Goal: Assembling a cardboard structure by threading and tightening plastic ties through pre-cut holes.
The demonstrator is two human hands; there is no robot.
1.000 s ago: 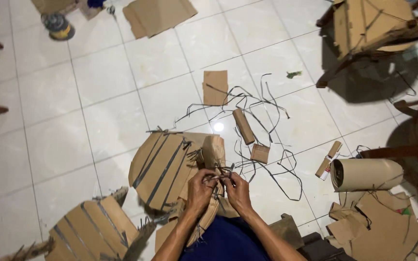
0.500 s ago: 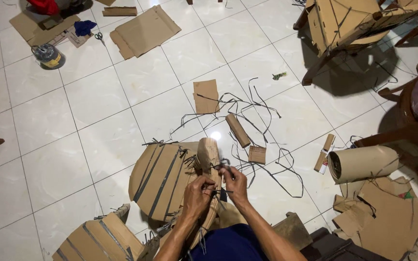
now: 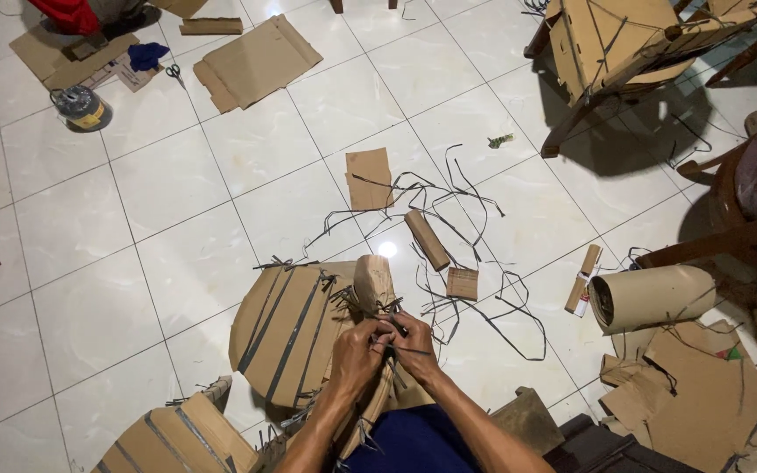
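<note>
My left hand (image 3: 357,352) and my right hand (image 3: 413,340) meet low in the middle of the view, fingers pinched together on a thin dark strap (image 3: 396,349) at the edge of a curved cardboard piece (image 3: 289,331). That piece is banded with dark straps and has a rolled cardboard end (image 3: 374,282) standing up just beyond my fingers. Loose dark straps (image 3: 449,223) lie tangled on the white tiled floor beyond it.
A cardboard tube (image 3: 428,239), small cardboard squares (image 3: 368,178) and a large paper roll (image 3: 650,298) lie around. Another strapped cardboard piece (image 3: 173,438) sits lower left. Flat cardboard (image 3: 256,63), scissors (image 3: 174,75), a tin (image 3: 81,107) lie far left; wooden furniture with a cardboard form (image 3: 615,39) stands right.
The view has tilted so more of the far floor shows. My hands stay together on the strap at the cardboard piece, shifting only slightly.
</note>
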